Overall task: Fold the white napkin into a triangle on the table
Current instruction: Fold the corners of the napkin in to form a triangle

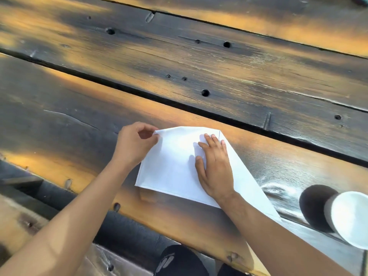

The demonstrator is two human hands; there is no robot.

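Note:
A white napkin [173, 164] lies partly folded on the dark wooden table [199, 66], near its front edge. My left hand [135, 144] pinches the napkin's upper left corner between thumb and fingers, and that corner is lifted slightly. My right hand [214, 166] rests flat on the napkin's right half, fingers spread, and presses it down. A folded flap runs from the top right down toward the lower right, partly hidden under my right forearm.
A white cup [350, 218] lies on its side at the right, beside its dark round shadow. The planks have gaps and several holes. The table's front edge crosses the lower left, with a wooden bench and dark shoes below it.

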